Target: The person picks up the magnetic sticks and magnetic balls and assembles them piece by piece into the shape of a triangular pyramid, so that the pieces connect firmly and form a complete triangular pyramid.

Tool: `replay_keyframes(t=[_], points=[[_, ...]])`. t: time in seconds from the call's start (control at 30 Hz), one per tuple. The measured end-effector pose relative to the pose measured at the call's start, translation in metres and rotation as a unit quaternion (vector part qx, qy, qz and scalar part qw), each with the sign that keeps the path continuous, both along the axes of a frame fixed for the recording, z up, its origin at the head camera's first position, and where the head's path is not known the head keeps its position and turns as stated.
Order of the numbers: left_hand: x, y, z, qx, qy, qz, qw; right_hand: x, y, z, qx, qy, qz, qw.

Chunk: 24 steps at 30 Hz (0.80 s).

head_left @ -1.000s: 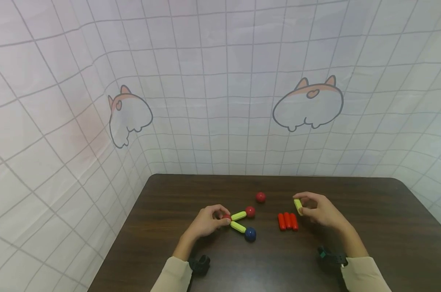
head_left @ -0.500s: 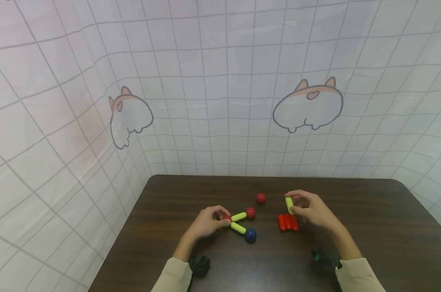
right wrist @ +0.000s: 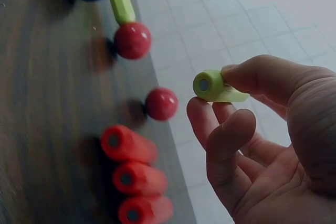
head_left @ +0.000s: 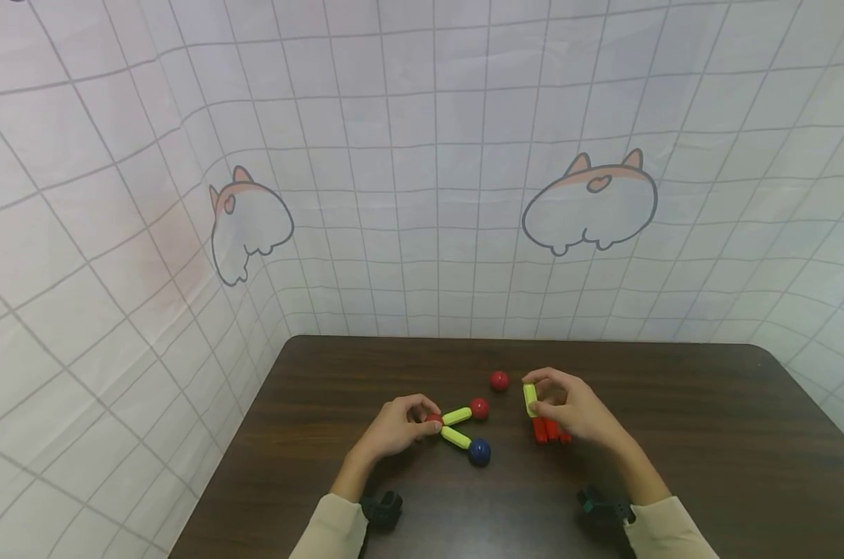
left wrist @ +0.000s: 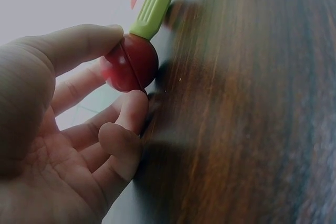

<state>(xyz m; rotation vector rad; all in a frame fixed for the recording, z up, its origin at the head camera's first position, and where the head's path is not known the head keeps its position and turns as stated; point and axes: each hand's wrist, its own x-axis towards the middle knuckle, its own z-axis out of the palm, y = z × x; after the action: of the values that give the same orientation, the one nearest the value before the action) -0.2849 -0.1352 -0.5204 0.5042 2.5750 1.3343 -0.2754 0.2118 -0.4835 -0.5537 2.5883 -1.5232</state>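
My left hand (head_left: 395, 425) holds a red ball (left wrist: 131, 62) between thumb and fingers at the table surface. Two yellow-green rods fan out from that ball: the upper rod (head_left: 457, 416) ends in another red ball (head_left: 479, 408), the lower rod (head_left: 456, 438) in a dark blue ball (head_left: 480, 452). Thumb and fingers of my right hand (head_left: 568, 404) pinch a loose yellow-green magnetic rod (right wrist: 209, 85), raised over the table. A grey metal disc shows in its end in the right wrist view. Below it lie three red rods (right wrist: 140, 179), partly covered by the hand in the head view.
A single red ball (head_left: 499, 380) sits farther back, between the joined pieces and the right hand. The dark wooden table (head_left: 366, 361) ends at a white grid-patterned curtain (head_left: 408, 194) at the back and left. Each wrist carries a small black camera.
My right hand has moved left with the yellow-green rod, from the right side of the red rods to above them. The left hand and the joined pieces have stayed in place.
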Motion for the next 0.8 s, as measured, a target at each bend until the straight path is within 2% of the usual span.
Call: replay_keyframes(t=[0.27, 0.8], points=[[-0.001, -0.002, 0.000, -0.004, -0.001, -0.002, 1.0000, 0.003, -0.022, -0.007, 0.008, 0.006, 0.009, 0.9999], [-0.002, -0.004, -0.001, -0.007, 0.001, -0.010, 0.9999, 0.013, -0.060, -0.018, -0.021, -0.023, 0.031, 0.9991]])
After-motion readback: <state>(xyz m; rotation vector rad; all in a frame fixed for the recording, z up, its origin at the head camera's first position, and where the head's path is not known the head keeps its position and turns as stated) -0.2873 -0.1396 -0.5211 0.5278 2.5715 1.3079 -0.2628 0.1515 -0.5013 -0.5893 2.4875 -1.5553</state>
